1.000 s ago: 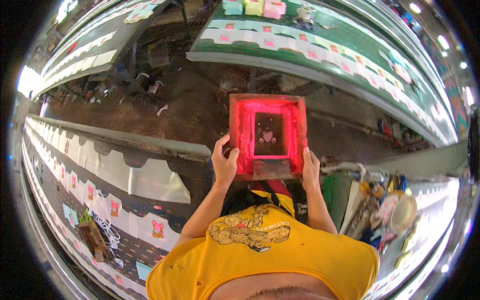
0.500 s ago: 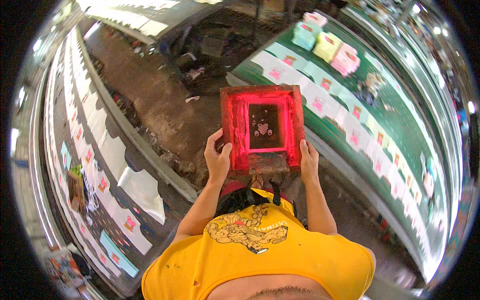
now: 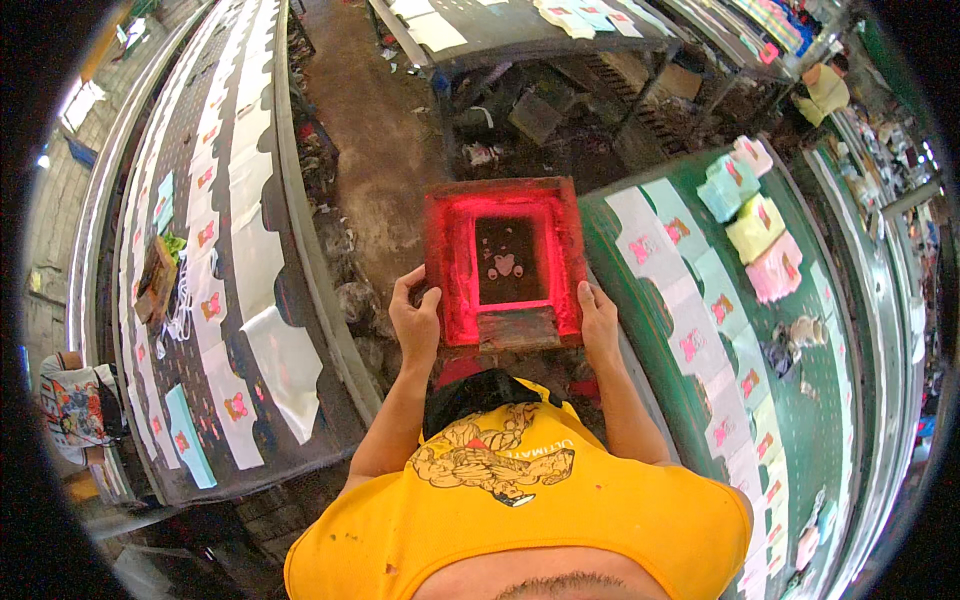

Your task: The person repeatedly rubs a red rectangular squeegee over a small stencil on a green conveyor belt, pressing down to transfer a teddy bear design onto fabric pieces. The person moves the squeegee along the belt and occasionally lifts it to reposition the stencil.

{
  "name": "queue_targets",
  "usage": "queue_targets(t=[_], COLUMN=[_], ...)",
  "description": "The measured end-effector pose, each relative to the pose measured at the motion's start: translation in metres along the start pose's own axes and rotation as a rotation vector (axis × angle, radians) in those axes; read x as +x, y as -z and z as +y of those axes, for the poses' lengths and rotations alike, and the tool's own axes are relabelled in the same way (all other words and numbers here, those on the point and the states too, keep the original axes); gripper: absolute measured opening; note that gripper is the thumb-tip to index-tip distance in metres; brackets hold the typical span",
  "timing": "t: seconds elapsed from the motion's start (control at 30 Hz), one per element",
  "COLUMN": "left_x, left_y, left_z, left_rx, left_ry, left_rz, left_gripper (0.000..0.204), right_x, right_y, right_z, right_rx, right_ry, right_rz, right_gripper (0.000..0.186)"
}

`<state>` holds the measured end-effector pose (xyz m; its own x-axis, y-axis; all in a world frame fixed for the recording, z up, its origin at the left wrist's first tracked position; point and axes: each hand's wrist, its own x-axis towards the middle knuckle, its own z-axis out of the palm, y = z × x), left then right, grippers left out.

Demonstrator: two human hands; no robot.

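Observation:
In front of my body I carry a wooden screen printing frame, stained red and pink around its inside. Its dark mesh window shows a small heart and dots in pale pink. A flat piece, perhaps a squeegee, lies across the frame's near end. My left hand grips the left side, with the thumb on the near corner. Around the right edge is my right hand, its fingers mostly hidden behind the wood.
A long table on my left bears rows of white cut fabric pieces with pink bear prints. To my right, a green table holds printed pieces and folded stacks. Another table stands ahead. Two people are at the sides.
My view has turned to the left, so the tables have swung rightward in it. Both hands keep hold of the screen printing frame. A person at the far left has come into sight.

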<state>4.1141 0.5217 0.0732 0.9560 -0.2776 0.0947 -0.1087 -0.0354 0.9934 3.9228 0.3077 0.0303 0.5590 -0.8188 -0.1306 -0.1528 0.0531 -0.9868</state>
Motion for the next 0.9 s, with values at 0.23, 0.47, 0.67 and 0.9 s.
queue_targets(t=[0.23,0.47,0.67,0.9], left_x=[0.134,0.285,0.374,0.448], left_y=[-0.026,-0.029,-0.051,-0.157], left_z=[-0.023,-0.035,-0.047,-0.052], left_rx=[0.010,0.043,0.142,0.030], left_ry=[0.004,-0.035,-0.026,0.048], left_rz=[0.058,0.050,0.040,-0.118], left_gripper=[0.033,0.034,0.033,0.037], right_x=[0.129,0.251,0.315,0.414], right_y=[-0.076,-0.169,-0.207,-0.169], right_z=[-0.034,-0.038,-0.062,-0.074], right_rx=[-0.107,-0.057,-0.055,-0.038], right_ry=[0.100,0.072,0.004,-0.007], right_rz=[0.010,0.008,0.003,0.099], right_gripper=[0.049,0.047,0.048,0.047])
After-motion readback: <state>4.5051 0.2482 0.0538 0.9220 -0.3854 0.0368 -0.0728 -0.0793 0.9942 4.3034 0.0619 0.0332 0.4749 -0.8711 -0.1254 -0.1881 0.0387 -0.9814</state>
